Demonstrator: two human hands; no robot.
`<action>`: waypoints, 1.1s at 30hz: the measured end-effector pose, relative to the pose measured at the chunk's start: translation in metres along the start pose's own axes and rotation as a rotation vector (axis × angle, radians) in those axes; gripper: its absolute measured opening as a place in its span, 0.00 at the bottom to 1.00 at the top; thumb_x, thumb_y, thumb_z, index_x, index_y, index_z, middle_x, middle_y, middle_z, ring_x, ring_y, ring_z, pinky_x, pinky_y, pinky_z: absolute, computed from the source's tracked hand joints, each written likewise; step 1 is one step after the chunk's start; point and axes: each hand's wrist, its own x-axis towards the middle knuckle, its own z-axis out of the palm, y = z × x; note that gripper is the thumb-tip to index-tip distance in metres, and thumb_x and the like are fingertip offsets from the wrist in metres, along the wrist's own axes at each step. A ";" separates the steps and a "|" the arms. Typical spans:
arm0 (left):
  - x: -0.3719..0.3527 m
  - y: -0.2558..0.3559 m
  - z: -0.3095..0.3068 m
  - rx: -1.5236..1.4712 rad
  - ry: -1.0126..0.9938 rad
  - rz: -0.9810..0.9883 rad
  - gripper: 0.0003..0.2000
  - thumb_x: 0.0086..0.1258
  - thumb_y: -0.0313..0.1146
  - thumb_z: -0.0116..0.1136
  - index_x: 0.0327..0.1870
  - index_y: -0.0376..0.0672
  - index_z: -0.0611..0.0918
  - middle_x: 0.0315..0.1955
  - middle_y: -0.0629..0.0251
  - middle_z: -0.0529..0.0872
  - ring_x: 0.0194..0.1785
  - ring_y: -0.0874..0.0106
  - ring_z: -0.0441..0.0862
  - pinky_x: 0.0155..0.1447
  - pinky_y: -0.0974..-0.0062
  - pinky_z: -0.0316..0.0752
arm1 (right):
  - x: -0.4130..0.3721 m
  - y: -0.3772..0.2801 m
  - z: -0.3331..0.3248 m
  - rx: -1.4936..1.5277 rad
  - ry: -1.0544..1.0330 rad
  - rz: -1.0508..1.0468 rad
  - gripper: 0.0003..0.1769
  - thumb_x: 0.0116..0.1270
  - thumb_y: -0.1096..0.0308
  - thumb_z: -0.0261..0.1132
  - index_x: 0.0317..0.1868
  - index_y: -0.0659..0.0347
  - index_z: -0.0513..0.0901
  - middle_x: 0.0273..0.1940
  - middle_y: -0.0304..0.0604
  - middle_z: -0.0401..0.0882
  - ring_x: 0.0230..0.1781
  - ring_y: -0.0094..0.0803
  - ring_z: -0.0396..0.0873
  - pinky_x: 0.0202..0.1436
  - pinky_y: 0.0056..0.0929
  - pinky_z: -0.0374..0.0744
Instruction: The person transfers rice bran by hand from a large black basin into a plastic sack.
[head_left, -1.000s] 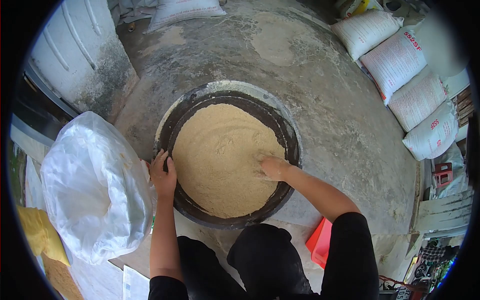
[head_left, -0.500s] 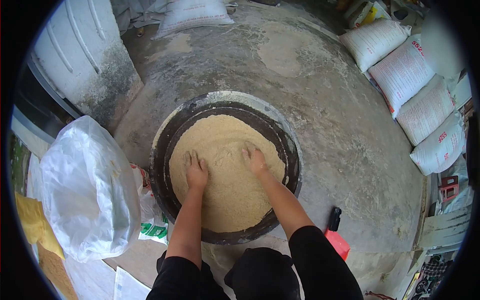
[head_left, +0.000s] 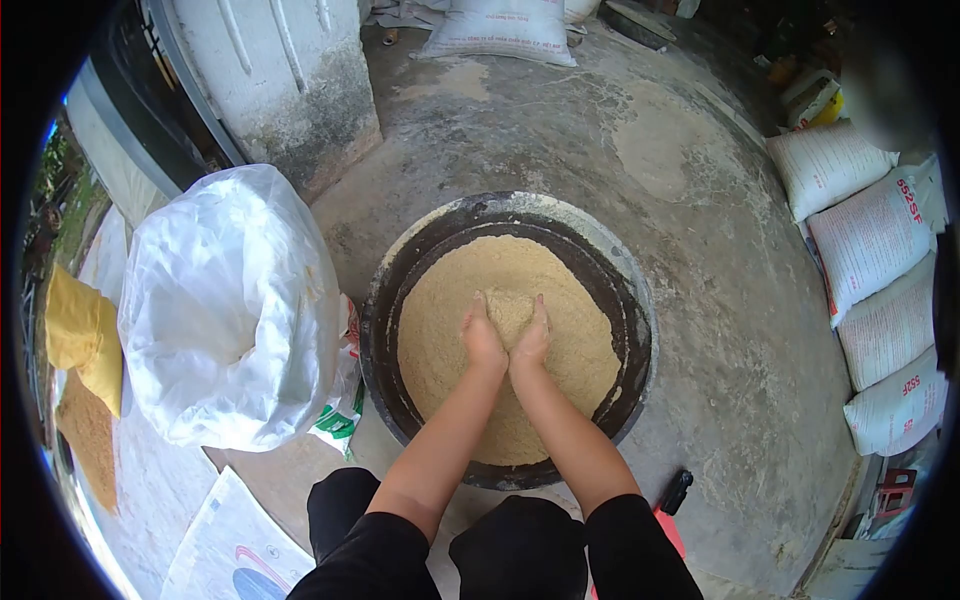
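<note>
A wide round black tub (head_left: 640,300) stands on the floor in front of me, filled with pale tan meal (head_left: 545,265), like fine bran. My left hand (head_left: 484,338) and my right hand (head_left: 532,338) are cupped side by side over the middle of the tub, with wrists close together. Between the palms lies a heap of the tan meal (head_left: 511,312). Fingers point away from me and curve up around the heap, partly dusted with meal.
Left of the tub stands an open clear plastic bag (head_left: 165,300), with a yellow sack (head_left: 85,335) beyond it. Several white printed sacks (head_left: 865,240) line the right side. A black-handled red tool (head_left: 675,500) lies near my right knee. A white pillar (head_left: 300,90) rises at the back left.
Both hands came from apart on the meal's surface to together at the middle, scooping up a heap. The camera view has turned left, so the surroundings sit further right.
</note>
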 end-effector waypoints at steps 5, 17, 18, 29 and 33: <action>-0.046 0.090 0.033 -0.041 -0.206 0.101 0.13 0.69 0.38 0.46 0.37 0.37 0.79 0.32 0.64 0.81 0.36 0.75 0.78 0.43 0.77 0.73 | -0.055 -0.060 0.040 0.191 -0.208 -0.061 0.24 0.63 0.54 0.53 0.48 0.68 0.74 0.45 0.48 0.75 0.43 0.35 0.75 0.50 0.29 0.71; -0.104 0.336 -0.006 -0.048 -0.071 0.670 0.19 0.71 0.42 0.42 0.33 0.33 0.79 0.26 0.65 0.80 0.31 0.81 0.74 0.35 0.80 0.70 | -0.268 -0.105 0.192 0.108 -0.724 -0.111 0.21 0.66 0.55 0.52 0.38 0.68 0.77 0.37 0.43 0.77 0.34 0.30 0.75 0.39 0.27 0.73; -0.100 0.348 -0.019 0.003 -0.020 0.720 0.19 0.71 0.43 0.42 0.34 0.33 0.79 0.28 0.64 0.80 0.32 0.79 0.75 0.37 0.79 0.71 | -0.280 -0.097 0.203 0.092 -0.780 -0.077 0.20 0.66 0.55 0.52 0.35 0.68 0.78 0.34 0.43 0.78 0.32 0.29 0.75 0.38 0.27 0.73; -0.115 0.353 -0.031 0.451 -0.093 0.932 0.13 0.66 0.34 0.47 0.44 0.34 0.78 0.43 0.50 0.79 0.48 0.56 0.76 0.55 0.65 0.66 | -0.256 -0.078 0.203 -0.314 -0.918 -0.852 0.15 0.64 0.63 0.54 0.36 0.69 0.78 0.37 0.52 0.78 0.41 0.43 0.76 0.48 0.33 0.71; -0.123 0.288 -0.006 0.566 -0.257 1.160 0.13 0.65 0.32 0.48 0.46 0.34 0.77 0.46 0.49 0.78 0.51 0.56 0.74 0.57 0.66 0.65 | -0.208 -0.112 0.135 -0.245 -0.886 -1.298 0.12 0.63 0.67 0.55 0.44 0.66 0.77 0.45 0.51 0.76 0.49 0.42 0.73 0.54 0.35 0.68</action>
